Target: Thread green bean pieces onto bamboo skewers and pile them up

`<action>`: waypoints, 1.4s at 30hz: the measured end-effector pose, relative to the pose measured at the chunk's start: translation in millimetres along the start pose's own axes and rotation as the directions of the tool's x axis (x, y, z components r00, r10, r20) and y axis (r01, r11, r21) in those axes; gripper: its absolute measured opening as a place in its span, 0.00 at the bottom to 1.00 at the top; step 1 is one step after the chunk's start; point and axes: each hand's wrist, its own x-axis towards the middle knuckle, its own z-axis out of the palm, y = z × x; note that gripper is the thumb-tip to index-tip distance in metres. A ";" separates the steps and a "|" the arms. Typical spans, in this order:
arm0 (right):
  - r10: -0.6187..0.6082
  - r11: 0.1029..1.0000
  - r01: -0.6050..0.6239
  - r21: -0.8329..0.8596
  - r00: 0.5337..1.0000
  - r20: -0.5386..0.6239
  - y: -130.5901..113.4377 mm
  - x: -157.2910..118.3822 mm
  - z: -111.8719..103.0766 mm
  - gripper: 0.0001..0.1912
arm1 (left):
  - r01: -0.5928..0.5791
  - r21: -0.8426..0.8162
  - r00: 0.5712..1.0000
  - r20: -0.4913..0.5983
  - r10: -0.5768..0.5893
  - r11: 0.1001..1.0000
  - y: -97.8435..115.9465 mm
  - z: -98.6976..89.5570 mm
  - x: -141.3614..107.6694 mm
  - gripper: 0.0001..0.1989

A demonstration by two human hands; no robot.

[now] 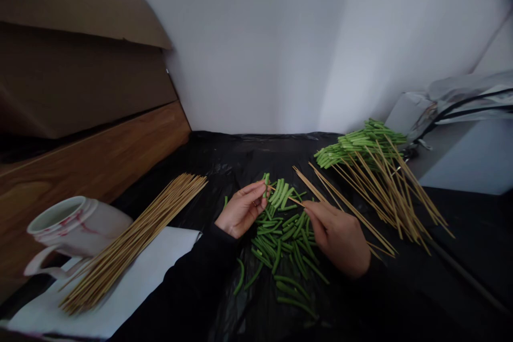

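My right hand grips a thin bamboo skewer between thumb and fingers. Several cut green bean pieces sit side by side on that skewer, pierced crosswise. At the skewer's other end, my left hand pinches a single green bean piece upright; whether the tip has gone through it I cannot tell. Below both hands spreads a loose heap of green bean pieces on black plastic sheeting.
Finished-looking bean skewers are stacked at the right, near a white box. Loose skewers lie beside my right hand. At left, a bundle of bare skewers rests against a tipped mug on white paper.
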 end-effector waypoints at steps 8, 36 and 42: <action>0.003 0.999 -0.002 -0.032 1.000 0.011 -3.0 -1.1 -2.0 0.15 | -0.028 0.051 0.999 -0.034 0.030 0.998 -0.9 0.2 -0.5 0.07; 0.053 0.998 -0.055 0.035 0.997 0.052 -4.6 -2.0 0.0 0.13 | 0.030 0.067 0.998 -0.053 -0.026 0.997 -0.6 -2.1 1.6 0.05; 0.043 0.997 -0.047 0.065 0.997 0.067 -3.6 -2.0 1.4 0.13 | 0.052 0.092 0.998 -0.031 -0.049 0.994 0.4 -2.5 1.7 0.05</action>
